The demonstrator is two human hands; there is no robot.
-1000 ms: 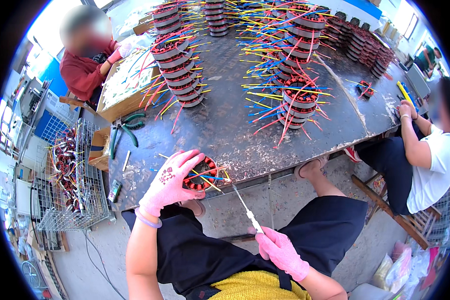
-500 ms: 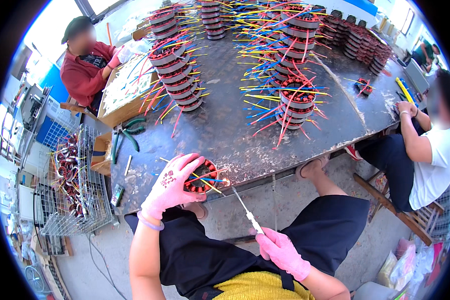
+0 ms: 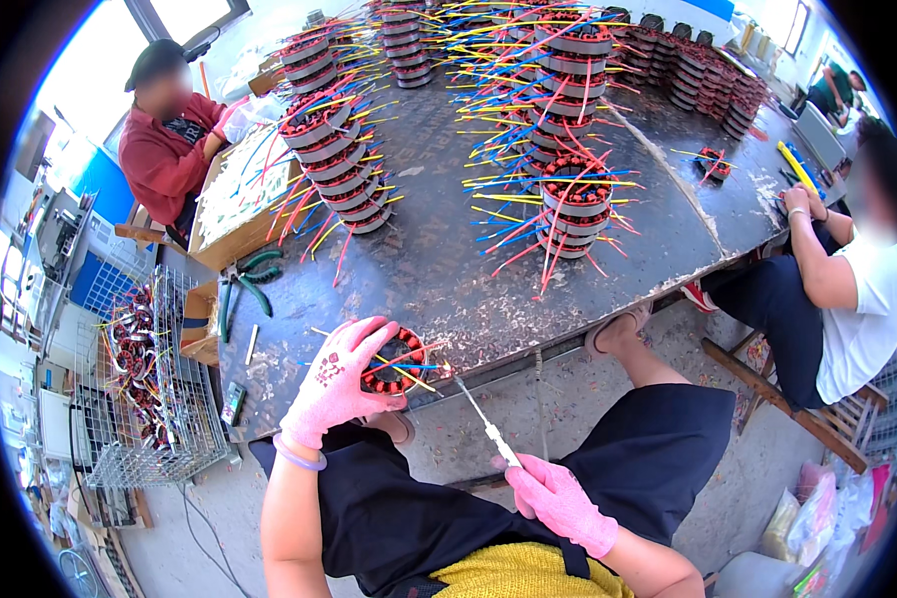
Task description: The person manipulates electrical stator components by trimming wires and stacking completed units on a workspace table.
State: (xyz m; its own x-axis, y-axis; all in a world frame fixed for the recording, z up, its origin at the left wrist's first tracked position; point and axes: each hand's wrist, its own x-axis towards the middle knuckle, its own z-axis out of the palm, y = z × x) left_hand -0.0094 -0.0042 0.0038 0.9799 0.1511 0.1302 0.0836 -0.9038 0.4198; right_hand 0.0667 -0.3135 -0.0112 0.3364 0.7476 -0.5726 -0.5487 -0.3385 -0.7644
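My left hand (image 3: 343,375), in a pink glove, grips a stator ring (image 3: 416,341) at the table's near edge. The ring has red windings, and its red, blue and yellow wires (image 3: 415,366) point right. In my pink-gloved right hand (image 3: 560,498) is a slim white-handled lighter (image 3: 496,439) with a long metal neck. A small flame (image 3: 447,369) glows at its tip, close by the wire ends. Whether the flame touches them I cannot tell.
Stacked stators (image 3: 576,204) with splayed wires stand on the dark table (image 3: 439,249). Green-handled pliers (image 3: 249,284) and a box (image 3: 231,239) are at left, beside a wire basket (image 3: 184,399) of stators. One person (image 3: 164,140) sits at far left, another (image 3: 847,279) at right.
The view has shifted slightly, so the table and stacks appear a little further left. Both hands keep their holds, and the bright glow at the wire ends looks smaller.
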